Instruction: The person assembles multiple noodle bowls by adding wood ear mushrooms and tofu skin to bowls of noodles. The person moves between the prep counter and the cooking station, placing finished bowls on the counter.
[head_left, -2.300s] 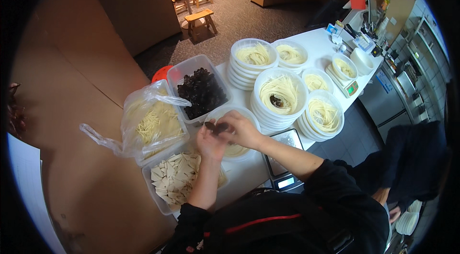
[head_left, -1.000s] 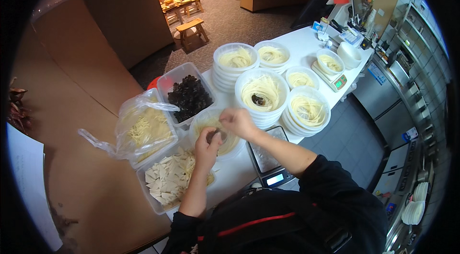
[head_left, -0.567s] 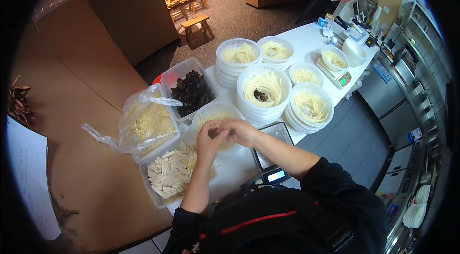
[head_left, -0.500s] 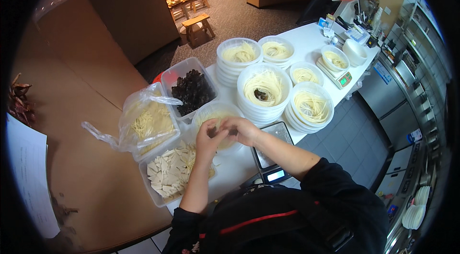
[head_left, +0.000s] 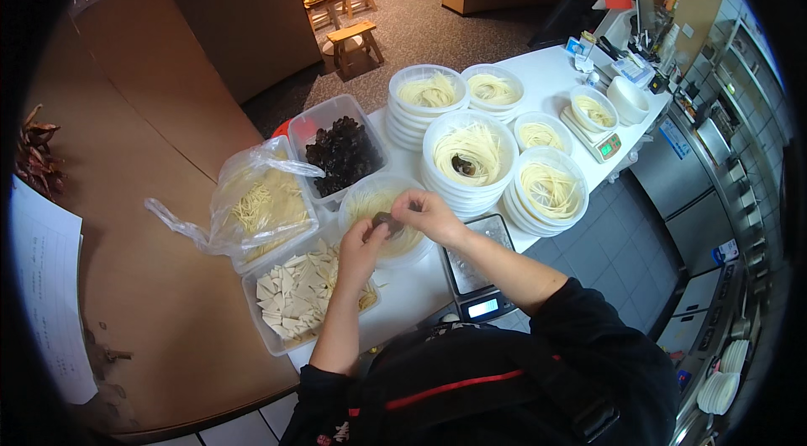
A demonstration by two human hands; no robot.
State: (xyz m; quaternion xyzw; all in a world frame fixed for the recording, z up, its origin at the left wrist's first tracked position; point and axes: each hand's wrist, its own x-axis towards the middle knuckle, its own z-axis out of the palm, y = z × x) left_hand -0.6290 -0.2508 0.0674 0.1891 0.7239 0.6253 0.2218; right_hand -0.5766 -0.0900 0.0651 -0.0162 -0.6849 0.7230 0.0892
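Over a round translucent bowl (head_left: 393, 259) with pale noodle-like strands in it, my two hands work close together. My left hand (head_left: 361, 246) is closed on a dark piece of black fungus (head_left: 386, 222). From the right, my right hand (head_left: 427, 217) pinches toward the same piece, its fingertips at the fungus. Just beyond the bowl, a clear square tub (head_left: 334, 112) holds a heap of black fungus (head_left: 340, 156). Nearer me, another tub (head_left: 273, 343) contains pale flat slices (head_left: 290, 299).
Stacked round bowls (head_left: 469, 185) of pale strands stand right of centre, the front one with a dark piece inside. A scale with a lit display (head_left: 483, 308) lies beside my right forearm. A plastic bag (head_left: 269, 185) of pale strips sits at left. Farther right is a second scale (head_left: 601, 146).
My hands have drawn slightly apart, with the right one shifted right and up. The dark fungus now shows more plainly between them. The whole view has shifted slightly.
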